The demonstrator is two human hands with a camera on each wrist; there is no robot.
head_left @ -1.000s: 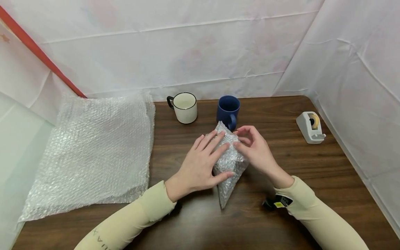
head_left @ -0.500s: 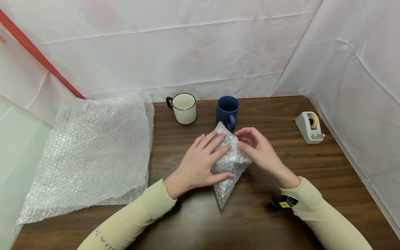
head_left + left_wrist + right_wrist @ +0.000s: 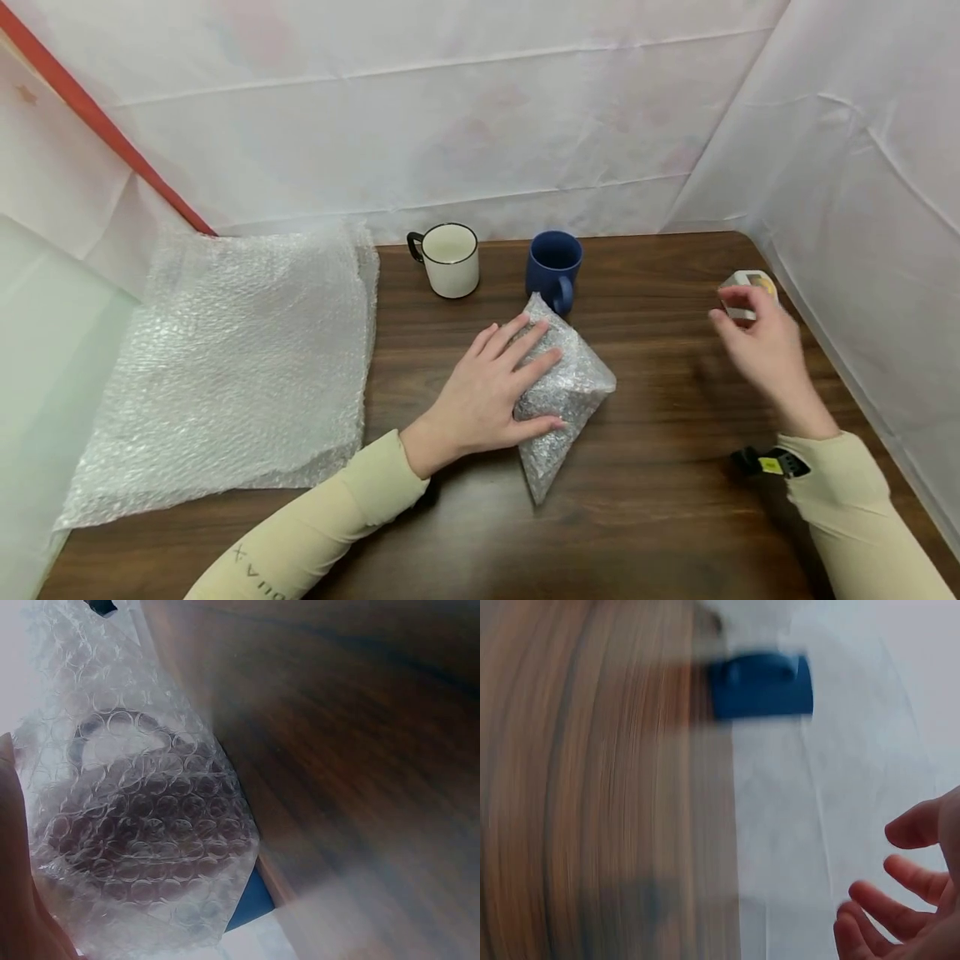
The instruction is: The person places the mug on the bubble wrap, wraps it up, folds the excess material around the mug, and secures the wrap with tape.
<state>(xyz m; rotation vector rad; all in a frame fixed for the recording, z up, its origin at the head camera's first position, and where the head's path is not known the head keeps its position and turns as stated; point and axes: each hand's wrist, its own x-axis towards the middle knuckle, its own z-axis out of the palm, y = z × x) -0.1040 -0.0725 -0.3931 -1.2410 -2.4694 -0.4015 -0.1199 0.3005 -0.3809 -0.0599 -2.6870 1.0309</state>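
A bubble-wrapped bundle, folded to points at its corners, lies on the table. Through the wrap in the left wrist view, a dark shape with a curved, handle-like ring shows. My left hand rests on the bundle's left side with its fingers spread. Far to the right, my right hand is in front of the white tape dispenser and hides much of it. Its fingers are loosely bent, with nothing between them in the right wrist view.
Behind the bundle stand a blue mug and a cream mug with a black rim and handle. Bubble wrap sheets cover the table's left part. White cloth hangs along the back and right sides.
My right hand has left the bundle's right side and moved right to the tape dispenser. The bundle's right corner is now uncovered. My left hand has stayed on the wrap.
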